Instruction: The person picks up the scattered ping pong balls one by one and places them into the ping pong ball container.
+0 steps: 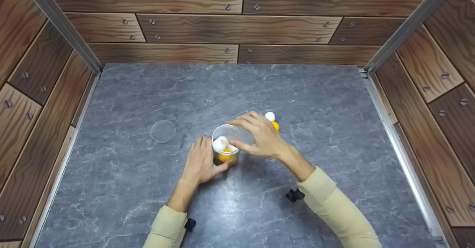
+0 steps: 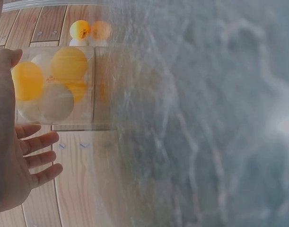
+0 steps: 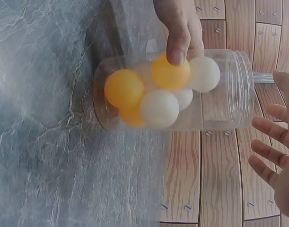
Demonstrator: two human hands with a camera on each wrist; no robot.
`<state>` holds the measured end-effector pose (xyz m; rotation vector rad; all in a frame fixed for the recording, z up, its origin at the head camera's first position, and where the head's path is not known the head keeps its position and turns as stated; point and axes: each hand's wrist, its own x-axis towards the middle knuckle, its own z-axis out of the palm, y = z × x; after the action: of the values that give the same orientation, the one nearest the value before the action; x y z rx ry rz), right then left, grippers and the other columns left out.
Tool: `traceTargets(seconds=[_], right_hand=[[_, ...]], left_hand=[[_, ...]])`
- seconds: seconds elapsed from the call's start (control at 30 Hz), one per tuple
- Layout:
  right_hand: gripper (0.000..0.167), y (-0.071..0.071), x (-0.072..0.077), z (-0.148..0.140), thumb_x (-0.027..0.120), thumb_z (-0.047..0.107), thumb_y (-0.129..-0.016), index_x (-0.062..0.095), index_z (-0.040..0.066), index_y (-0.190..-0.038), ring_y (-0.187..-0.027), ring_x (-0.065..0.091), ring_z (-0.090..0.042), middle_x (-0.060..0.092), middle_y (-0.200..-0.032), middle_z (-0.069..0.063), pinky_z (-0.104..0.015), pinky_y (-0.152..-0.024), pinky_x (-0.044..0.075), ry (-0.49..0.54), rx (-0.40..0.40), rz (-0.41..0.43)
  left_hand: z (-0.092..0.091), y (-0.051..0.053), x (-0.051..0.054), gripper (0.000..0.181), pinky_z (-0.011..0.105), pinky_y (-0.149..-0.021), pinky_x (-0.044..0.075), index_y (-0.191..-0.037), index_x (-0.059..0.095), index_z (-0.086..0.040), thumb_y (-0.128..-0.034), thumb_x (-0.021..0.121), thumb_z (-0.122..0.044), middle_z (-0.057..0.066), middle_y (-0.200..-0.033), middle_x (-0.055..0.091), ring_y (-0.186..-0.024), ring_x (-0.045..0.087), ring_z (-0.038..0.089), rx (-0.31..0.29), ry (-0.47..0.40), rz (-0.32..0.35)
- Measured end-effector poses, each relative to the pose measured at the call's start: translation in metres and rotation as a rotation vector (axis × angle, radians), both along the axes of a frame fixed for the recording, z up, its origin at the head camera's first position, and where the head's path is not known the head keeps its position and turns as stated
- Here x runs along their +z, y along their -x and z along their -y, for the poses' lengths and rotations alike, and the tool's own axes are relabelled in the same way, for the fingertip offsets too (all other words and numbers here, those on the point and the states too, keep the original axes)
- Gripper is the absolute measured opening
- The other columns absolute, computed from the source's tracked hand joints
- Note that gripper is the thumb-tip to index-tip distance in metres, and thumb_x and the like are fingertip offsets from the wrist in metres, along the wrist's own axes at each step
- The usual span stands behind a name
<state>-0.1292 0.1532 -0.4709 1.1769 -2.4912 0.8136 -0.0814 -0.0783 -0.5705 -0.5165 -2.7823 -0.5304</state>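
Observation:
A clear plastic jar (image 3: 213,111) stands upright on the table with several white and orange ping-pong balls (image 3: 159,109) inside. My left hand (image 1: 200,160) holds the jar low on its left side, the thumb in front, as the right wrist view also shows. Over the jar's mouth is my right hand (image 1: 263,136), fingers and thumb spread apart at the rim with nothing seen between them. Beyond the right hand lie a white ball (image 1: 269,116) and an orange ball (image 1: 275,125); the hand partly hides that spot. The left wrist view shows two orange balls (image 2: 80,29) outside the jar.
A clear round lid (image 1: 163,131) lies flat on the grey marbled table (image 1: 207,88), left of the jar. Wood-patterned panels (image 1: 237,29) enclose the table at the back and both sides, with metal posts (image 1: 404,29) at the corners.

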Motion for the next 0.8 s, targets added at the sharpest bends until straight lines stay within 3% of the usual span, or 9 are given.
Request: traceTargets(seconds=[0.27, 0.8], right_hand=[[0.050, -0.001, -0.002, -0.014, 0.075, 0.046, -0.091, 0.072, 0.016, -0.130, -0.110, 0.066, -0.022, 0.076, -0.121, -0.003, -0.041, -0.095, 0.056, 0.043, -0.028, -0.064], [0.057, 0.003, -0.010, -0.054, 0.080, 0.045, -0.087, 0.070, 0.014, -0.134, -0.111, 0.066, -0.026, 0.075, -0.122, -0.006, -0.046, -0.096, 0.054, 0.062, -0.170, -0.064]], left_hand=[[0.000, 0.001, -0.001, 0.090, 0.045, -0.087, 0.051, -0.126, 0.054, 0.000, -0.0790, 0.067, -0.074, 0.015, -0.114, 0.064, -0.104, 0.060, 0.033, -0.001, 0.013, 0.006], [0.001, 0.000, 0.002, 0.092, 0.046, -0.089, 0.051, -0.128, 0.054, 0.000, -0.0778, 0.068, -0.076, 0.015, -0.115, 0.063, -0.107, 0.059, 0.033, -0.001, -0.012, 0.037]])
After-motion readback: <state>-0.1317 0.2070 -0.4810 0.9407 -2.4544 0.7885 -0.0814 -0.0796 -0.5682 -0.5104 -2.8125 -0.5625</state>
